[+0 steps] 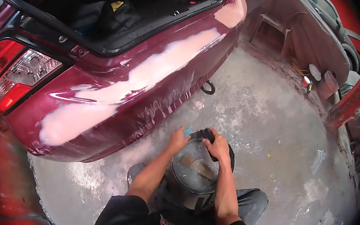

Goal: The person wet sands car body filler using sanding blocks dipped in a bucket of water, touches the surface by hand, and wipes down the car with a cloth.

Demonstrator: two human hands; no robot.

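Note:
My left hand [179,140] is closed on a small light-blue piece [187,131], its material too small to make out, at the far rim of a bucket. My right hand [220,147] grips a black block [208,135], which looks like a sanding block, over the bucket's right side. Between my knees stands the round dark bucket [176,176], with greyish liquid and brown pieces [205,170] inside. In front is a maroon car bumper [152,104] with pale pink filler patches [157,70] across it.
The car's trunk [153,7] is open, with a dark bag [121,18] inside. A tail light [20,73] is at left. A black ring [208,87] lies on the concrete floor [270,115]. A red-lidded can [305,81], a clear container [327,85] and draped sheeting [313,28] are at right.

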